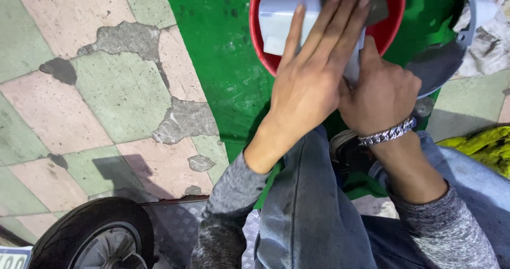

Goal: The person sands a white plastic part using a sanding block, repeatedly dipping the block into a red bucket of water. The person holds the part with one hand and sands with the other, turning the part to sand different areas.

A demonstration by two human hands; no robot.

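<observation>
Left hand: the left hand [311, 83] lies flat, fingers spread and extended, pressed on top of the pale grey-white panel [281, 22]; it grips nothing, only bears down.
Right hand: the right hand [383, 91] is closed around the near right edge of the panel, thumb up against it; a silver chain bracelet [387, 134] sits on the wrist.
Panel position: held over the mouth of the red bucket [260, 45], directly ahead of both hands, touching both.
Long axis: runs roughly left to right across the bucket; the left end is free, the right end is hidden under fingers.
Nearer hand: the left covers the middle; the right holds the edge.
Dark patch: a small grey sheet [378, 0] lies under the left fingertips; its material cannot be told.
Surroundings: green mat [212, 61] under the bucket; a grey moulded part [451, 56] just right of it; yellow cloth [486, 146] at far right; a black wheel [95, 237] at lower left; cracked pink-and-green tiles [106, 88].
Labels: a white printed corner shows at bottom left, partly cut off.
</observation>
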